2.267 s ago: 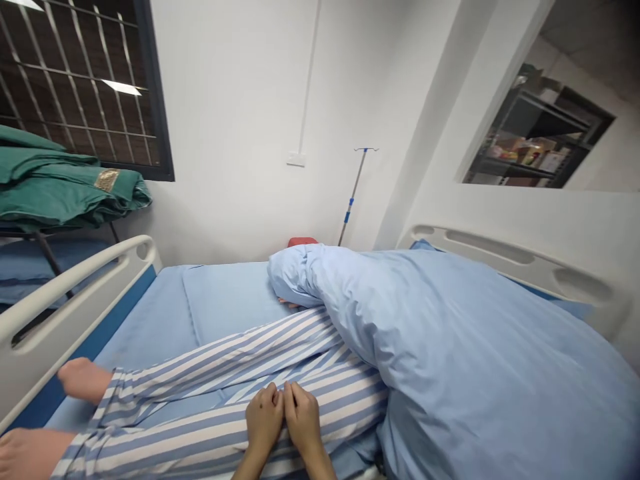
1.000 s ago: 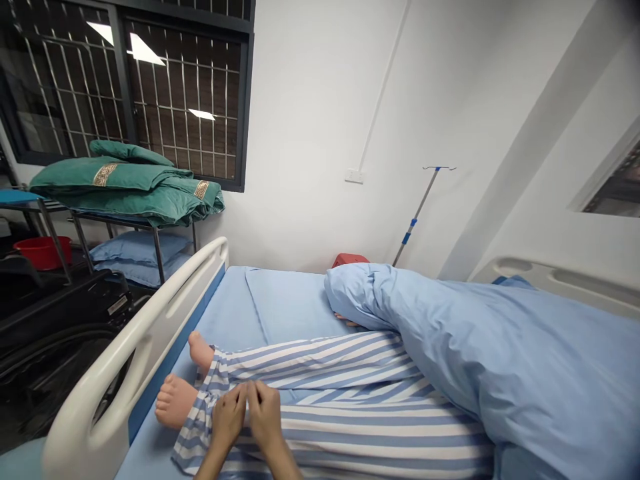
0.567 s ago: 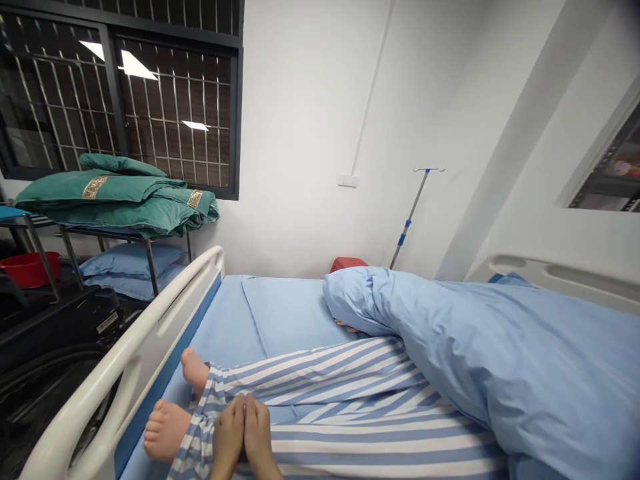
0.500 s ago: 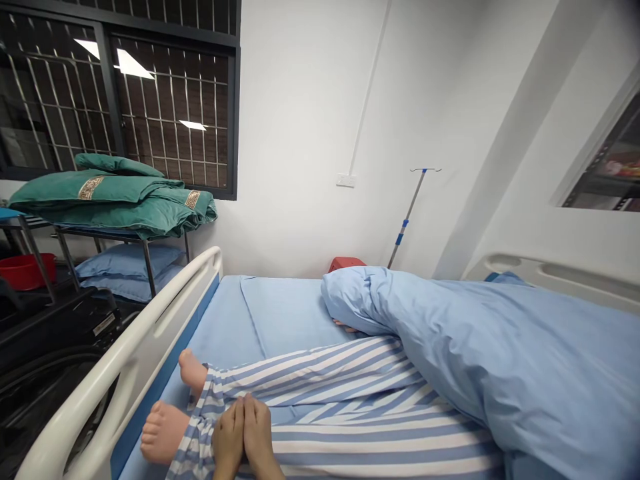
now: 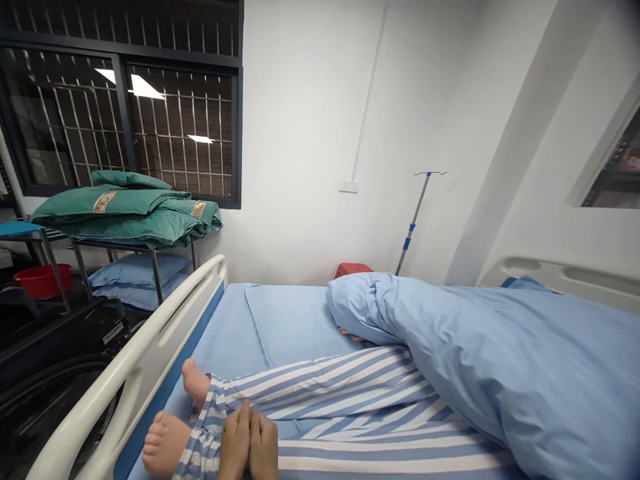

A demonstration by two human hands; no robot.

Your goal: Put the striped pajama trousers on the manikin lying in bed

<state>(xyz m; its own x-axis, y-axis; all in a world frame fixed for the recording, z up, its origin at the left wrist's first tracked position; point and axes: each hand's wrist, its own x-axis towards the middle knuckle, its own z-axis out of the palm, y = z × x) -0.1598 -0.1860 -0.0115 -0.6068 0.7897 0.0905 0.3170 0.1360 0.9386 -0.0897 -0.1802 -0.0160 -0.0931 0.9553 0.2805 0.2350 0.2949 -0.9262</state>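
Observation:
My left hand [image 5: 234,443] and my right hand [image 5: 263,449] stand side by side at the bottom of the view, fingertips pinching the blue-and-white striped trouser leg [image 5: 320,393] close to its cuff. A lying figure wears these trousers; its bare feet [image 5: 165,443] rest on the blue bed sheet [image 5: 295,320] just left of my hands. A pale blue quilt [image 5: 500,353] covers the figure's upper body and head. Only a little of a hand [image 5: 351,335] shows beneath the quilt's fold.
A white bed side rail [image 5: 135,353] runs along the left, with a black wheelchair [image 5: 55,353] beyond it. Green folded blankets [image 5: 125,213] and blue pillows [image 5: 140,280] sit on a metal rack. An IV pole [image 5: 415,220] and red stool [image 5: 353,270] stand behind the bed.
My hands have moved along the trousers toward the feet and come closer together. The view has swung left, bringing the wheelchair, red basin and rack into sight. The figure's feet have shifted only slightly.

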